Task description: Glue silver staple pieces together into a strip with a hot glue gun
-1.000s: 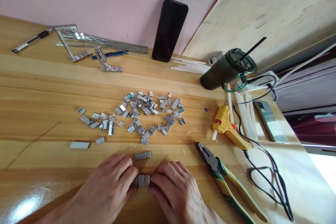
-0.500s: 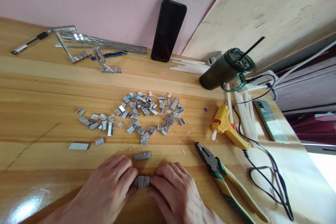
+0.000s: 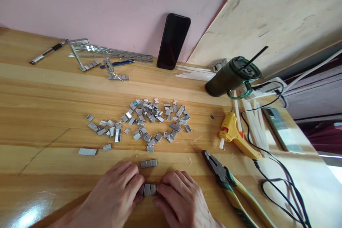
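Between my two hands, low in the view, lies a short row of grey metal pieces [image 3: 150, 189] standing side by side on the table. My left hand [image 3: 117, 192] pinches its left end, fingers closed and partly covering it. At the right end, my right hand [image 3: 181, 196] grips with thumb and fingers pressed together. Just beyond my fingertips rests another joined metal strip [image 3: 148, 163]. Farther out is a scattered pile of small bent metal pieces [image 3: 149, 110], with a flat metal strip [image 3: 87, 151] lying to the left.
Pliers [image 3: 221, 172] lie right of my right hand, with a yellow glue gun [image 3: 229, 128] and its black cord behind them. A dark green tumbler [image 3: 227, 78] stands back right. A phone [image 3: 173, 41] leans on the wall. Metal rods [image 3: 117, 52] and a pen [image 3: 49, 52] lie back left.
The whole scene sits slightly lower and to the right because the head camera has shifted. Both hands keep their hold on the metal row, with no clear change in it.
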A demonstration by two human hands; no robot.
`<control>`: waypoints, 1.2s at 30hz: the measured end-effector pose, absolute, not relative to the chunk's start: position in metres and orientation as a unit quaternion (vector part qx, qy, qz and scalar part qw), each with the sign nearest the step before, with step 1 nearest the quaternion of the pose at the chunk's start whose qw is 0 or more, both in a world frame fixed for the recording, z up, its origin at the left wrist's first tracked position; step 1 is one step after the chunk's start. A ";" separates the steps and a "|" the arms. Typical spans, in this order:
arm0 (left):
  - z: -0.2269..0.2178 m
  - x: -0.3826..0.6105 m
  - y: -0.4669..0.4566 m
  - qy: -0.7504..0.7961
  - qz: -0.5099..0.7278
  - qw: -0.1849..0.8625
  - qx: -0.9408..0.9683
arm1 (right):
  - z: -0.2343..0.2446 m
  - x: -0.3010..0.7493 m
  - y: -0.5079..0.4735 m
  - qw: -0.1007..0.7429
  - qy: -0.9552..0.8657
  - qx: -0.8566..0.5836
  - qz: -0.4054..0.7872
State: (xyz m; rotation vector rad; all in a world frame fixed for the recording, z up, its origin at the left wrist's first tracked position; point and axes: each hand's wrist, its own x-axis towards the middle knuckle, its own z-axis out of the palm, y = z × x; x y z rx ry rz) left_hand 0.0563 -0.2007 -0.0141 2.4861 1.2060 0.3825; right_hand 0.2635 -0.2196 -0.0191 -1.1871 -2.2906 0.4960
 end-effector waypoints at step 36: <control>-0.004 0.059 -0.196 0.423 0.074 0.178 0.886 | -0.010 0.265 -0.219 0.230 -0.825 -0.447 0.257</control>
